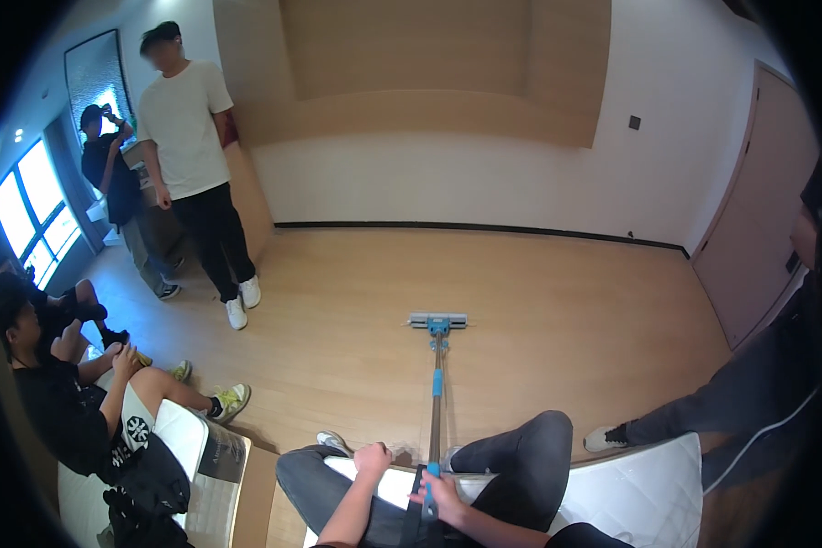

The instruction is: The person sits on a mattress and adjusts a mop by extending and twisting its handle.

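Note:
A sponge mop (438, 322) with a blue and grey head rests on the wooden floor ahead, its long pole running back between my knees. My right hand (440, 494) is closed round the blue grip near the pole's top end. Just left of the pole, my left hand (373, 460) is curled above my left thigh and holds nothing that I can see. A dark strap (414, 500) hangs down in front of me beside the grip. I am seated on a white quilted mattress (630, 479).
One person in a white T-shirt (185, 130) and another in dark clothes (113, 178) stand at the left. People sit at the lower left by a cardboard box (253, 486). Another person's leg (699, 397) reaches in from the right, near a door (753, 205) and a white cable (760, 435).

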A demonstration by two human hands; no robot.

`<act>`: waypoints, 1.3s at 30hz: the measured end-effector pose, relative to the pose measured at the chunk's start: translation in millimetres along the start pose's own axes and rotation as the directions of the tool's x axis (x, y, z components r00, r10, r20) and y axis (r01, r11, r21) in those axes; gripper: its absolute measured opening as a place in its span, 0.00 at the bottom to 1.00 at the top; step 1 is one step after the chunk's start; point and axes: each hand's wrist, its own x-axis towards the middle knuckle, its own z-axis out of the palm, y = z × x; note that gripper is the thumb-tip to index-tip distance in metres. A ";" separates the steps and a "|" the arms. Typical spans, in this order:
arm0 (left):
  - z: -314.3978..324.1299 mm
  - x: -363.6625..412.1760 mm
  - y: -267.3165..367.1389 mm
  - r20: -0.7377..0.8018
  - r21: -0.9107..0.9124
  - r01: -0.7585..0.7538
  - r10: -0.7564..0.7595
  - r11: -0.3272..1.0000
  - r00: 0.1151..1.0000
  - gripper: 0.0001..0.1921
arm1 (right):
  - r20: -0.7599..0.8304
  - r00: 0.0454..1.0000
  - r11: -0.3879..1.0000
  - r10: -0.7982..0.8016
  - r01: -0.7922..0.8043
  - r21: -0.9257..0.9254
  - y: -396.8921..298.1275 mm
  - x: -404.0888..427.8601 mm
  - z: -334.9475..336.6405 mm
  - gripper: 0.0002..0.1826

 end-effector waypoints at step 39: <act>-3.0 -0.5 -0.4 -0.010 -0.042 0.003 -0.003 0.999 1.000 0.14 | 0.248 0.967 0.998 0.053 -0.045 -0.036 -94.6 92.5 -94.2 0.15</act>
